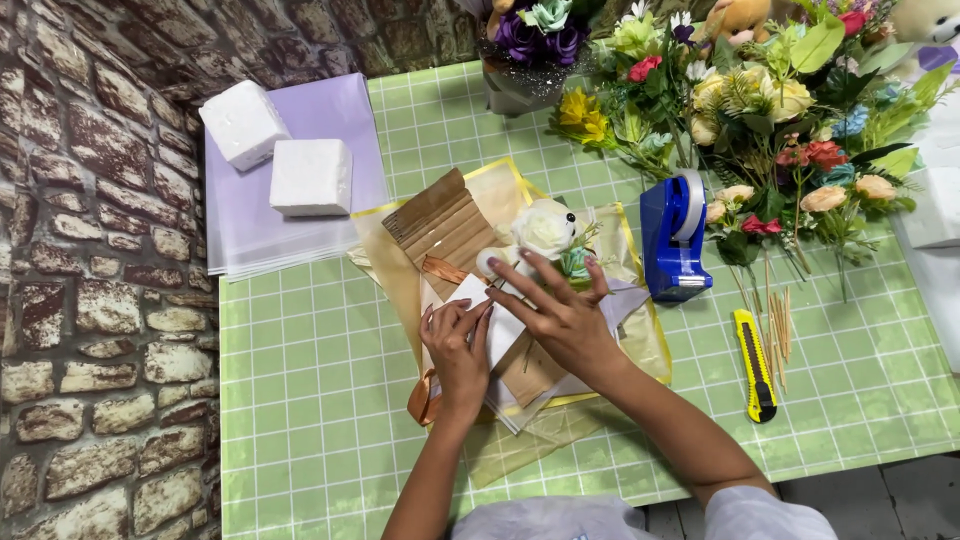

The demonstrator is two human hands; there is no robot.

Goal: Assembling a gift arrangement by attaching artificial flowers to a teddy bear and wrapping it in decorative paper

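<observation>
Wrapping paper (500, 330) lay mid-table, long axis running from the near edge toward the far-left corner. Left hand (458, 345) pressed flat on its white fold; right hand (562, 315), fingers spread, steadied the white rose (543, 228) just beyond. Farther right stood a blue tape dispenser (672, 240); open room lay left.

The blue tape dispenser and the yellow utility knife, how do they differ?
The blue tape dispenser is bulky and stands upright with a white roll in it; the yellow utility knife is slim and lies flat. The dispenser sits nearer the right hand. Both rest untouched on the green gridded mat.
</observation>
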